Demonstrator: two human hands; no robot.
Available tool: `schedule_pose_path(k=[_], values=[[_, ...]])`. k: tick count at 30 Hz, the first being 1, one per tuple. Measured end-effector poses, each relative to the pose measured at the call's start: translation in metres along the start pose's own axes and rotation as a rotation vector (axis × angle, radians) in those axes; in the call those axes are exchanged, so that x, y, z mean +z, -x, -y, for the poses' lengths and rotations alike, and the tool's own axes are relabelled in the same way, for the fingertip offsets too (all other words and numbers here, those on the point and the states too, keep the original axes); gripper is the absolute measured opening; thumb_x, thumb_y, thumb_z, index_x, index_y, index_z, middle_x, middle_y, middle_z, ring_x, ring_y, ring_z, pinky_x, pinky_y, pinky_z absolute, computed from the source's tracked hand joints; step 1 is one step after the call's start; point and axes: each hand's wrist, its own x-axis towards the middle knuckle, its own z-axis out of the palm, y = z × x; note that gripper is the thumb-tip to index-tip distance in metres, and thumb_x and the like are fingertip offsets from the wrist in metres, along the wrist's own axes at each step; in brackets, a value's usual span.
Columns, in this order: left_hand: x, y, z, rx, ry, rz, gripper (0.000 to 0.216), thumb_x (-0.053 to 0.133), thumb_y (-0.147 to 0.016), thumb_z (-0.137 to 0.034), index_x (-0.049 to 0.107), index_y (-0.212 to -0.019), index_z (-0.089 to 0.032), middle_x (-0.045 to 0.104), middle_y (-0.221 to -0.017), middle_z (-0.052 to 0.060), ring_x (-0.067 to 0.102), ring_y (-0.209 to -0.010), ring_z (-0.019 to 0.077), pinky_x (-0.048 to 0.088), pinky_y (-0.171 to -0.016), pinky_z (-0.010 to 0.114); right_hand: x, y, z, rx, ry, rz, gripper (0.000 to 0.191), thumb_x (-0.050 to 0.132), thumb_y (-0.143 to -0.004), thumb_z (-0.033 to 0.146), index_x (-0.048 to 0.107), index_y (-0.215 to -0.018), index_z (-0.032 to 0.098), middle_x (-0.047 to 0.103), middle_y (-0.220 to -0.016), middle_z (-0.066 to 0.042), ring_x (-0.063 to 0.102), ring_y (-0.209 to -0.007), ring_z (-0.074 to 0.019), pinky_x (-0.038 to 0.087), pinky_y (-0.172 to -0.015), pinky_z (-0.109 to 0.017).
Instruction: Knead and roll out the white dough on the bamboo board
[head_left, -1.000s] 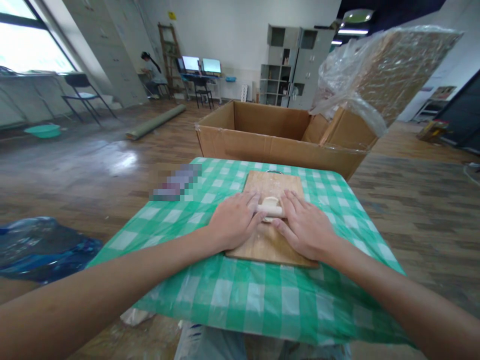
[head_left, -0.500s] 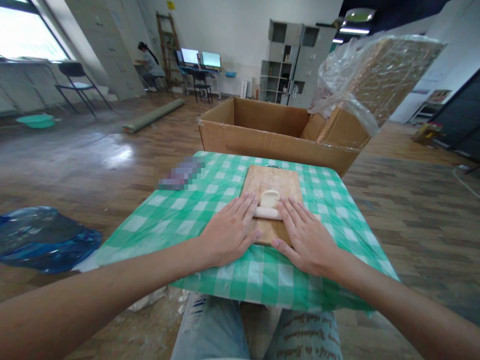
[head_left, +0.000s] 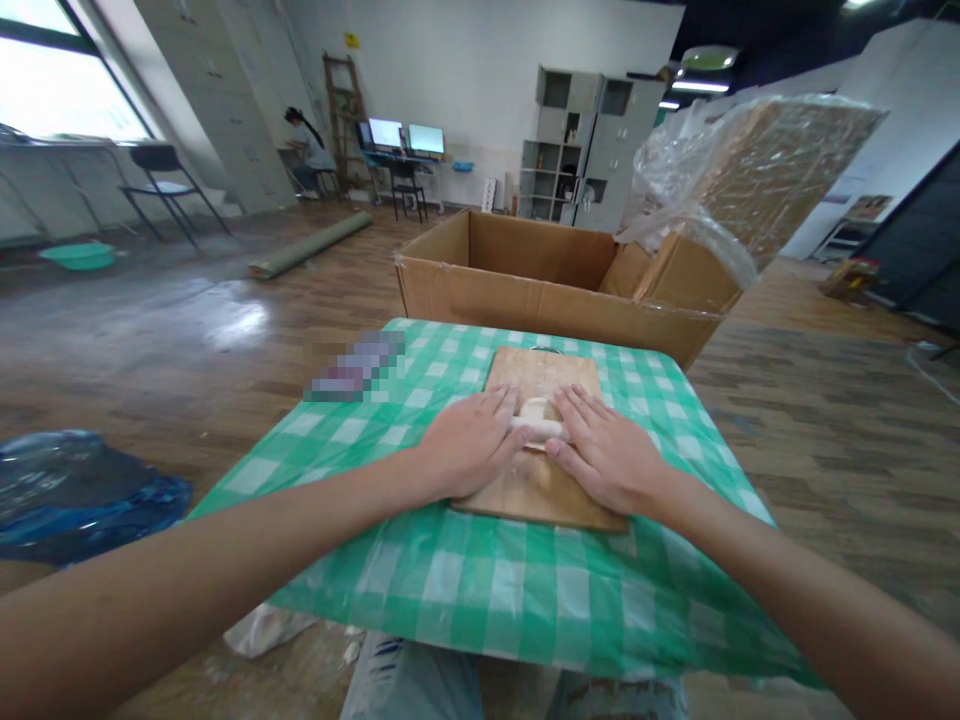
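**Rolling pin pressed under two flat hands**

On the green-checked tabletop (head_left: 480, 590) a wooden board (head_left: 536, 495) is laid. The left hand (head_left: 469, 445) and right hand (head_left: 607, 455) are spread flat on the ends of a pale rolling pin (head_left: 536, 427). The dough (head_left: 535, 408) is seen between the fingertips.

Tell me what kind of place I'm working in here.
Probably a big office or studio room, not a kitchen: computer screens on a far desk, grey lockers, and an open cardboard box behind the checked table.
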Motion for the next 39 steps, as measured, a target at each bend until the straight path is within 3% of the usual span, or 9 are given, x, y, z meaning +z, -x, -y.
schedule_pose_path(k=[5,10,17,21,24,30,34,39], values=[[0.014,-0.032,0.020,-0.024,0.001,-0.026,0.062,0.015,-0.109,-0.050,0.053,-0.144,-0.015,0.053,-0.154,0.016,0.049,-0.144,0.0288,0.042,-0.113,0.045,0.009,-0.032,-0.028,0.008,-0.008,-0.007,0.071,0.017,-0.108,0.056,0.041,-0.159,0.015,0.040,-0.164,-0.013,0.030,-0.155,-0.0307,0.029,-0.125,-0.054],[0.021,-0.064,0.037,-0.029,-0.034,-0.001,0.060,0.016,-0.110,-0.049,0.060,-0.137,-0.021,0.057,-0.149,0.013,0.051,-0.140,0.0320,0.045,-0.108,0.049,0.019,-0.057,-0.054,-0.124,0.082,0.026,0.062,0.013,-0.110,0.041,0.059,-0.144,0.017,0.056,-0.153,-0.012,0.041,-0.148,-0.0312,0.029,-0.122,-0.054],[0.017,-0.086,0.050,0.064,-0.102,0.073,0.052,0.018,-0.110,-0.040,0.060,-0.133,-0.020,0.059,-0.143,0.014,0.047,-0.140,0.0315,0.047,-0.104,0.047,0.015,-0.076,-0.060,-0.096,0.193,0.040,0.052,0.020,-0.110,0.037,0.061,-0.138,0.020,0.066,-0.135,-0.014,0.052,-0.130,-0.0363,0.034,-0.111,-0.060],[0.014,-0.081,0.044,0.025,-0.103,0.030,0.057,0.016,-0.110,-0.042,0.064,-0.130,-0.017,0.058,-0.143,0.015,0.050,-0.137,0.0332,0.045,-0.105,0.048,0.013,-0.069,-0.053,-0.069,0.226,0.014,0.055,0.016,-0.111,0.037,0.058,-0.141,0.017,0.065,-0.135,-0.016,0.050,-0.131,-0.0357,0.036,-0.109,-0.058],[0.013,-0.073,0.037,0.013,-0.068,-0.001,0.058,0.017,-0.110,-0.043,0.066,-0.128,-0.019,0.059,-0.143,0.014,0.049,-0.139,0.0340,0.044,-0.108,0.049,0.011,-0.059,-0.043,-0.028,0.180,-0.010,0.059,0.016,-0.112,0.043,0.063,-0.132,0.013,0.065,-0.131,-0.018,0.048,-0.133,-0.0342,0.036,-0.110,-0.056],[0.009,-0.047,0.022,0.071,-0.084,-0.012,0.051,0.019,-0.111,-0.040,0.065,-0.113,-0.019,0.070,-0.118,0.010,0.056,-0.131,0.0278,0.048,-0.101,0.041,0.006,-0.037,-0.020,0.053,0.083,-0.015,0.062,0.017,-0.110,0.051,0.065,-0.124,0.013,0.065,-0.133,-0.018,0.046,-0.141,-0.0323,0.037,-0.114,-0.049],[0.006,-0.029,0.015,0.058,-0.095,-0.045,0.052,0.020,-0.111,-0.043,0.059,-0.131,-0.014,0.063,-0.139,0.015,0.055,-0.135,0.0283,0.044,-0.108,0.041,0.003,-0.023,-0.006,0.062,0.050,-0.002,0.065,0.018,-0.109,0.055,0.061,-0.133,0.012,0.061,-0.142,-0.020,0.045,-0.145,-0.0338,0.037,-0.116,-0.050],[0.004,-0.010,0.009,0.095,-0.112,-0.036,0.061,0.023,-0.110,-0.047,0.044,-0.152,-0.008,0.045,-0.159,0.019,0.041,-0.149,0.0297,0.030,-0.122,0.043,0.001,-0.007,0.008,0.036,0.048,0.004,0.073,0.023,-0.107,0.058,0.049,-0.148,0.002,0.045,-0.158,-0.025,0.035,-0.152,-0.0347,0.031,-0.123,-0.050]])
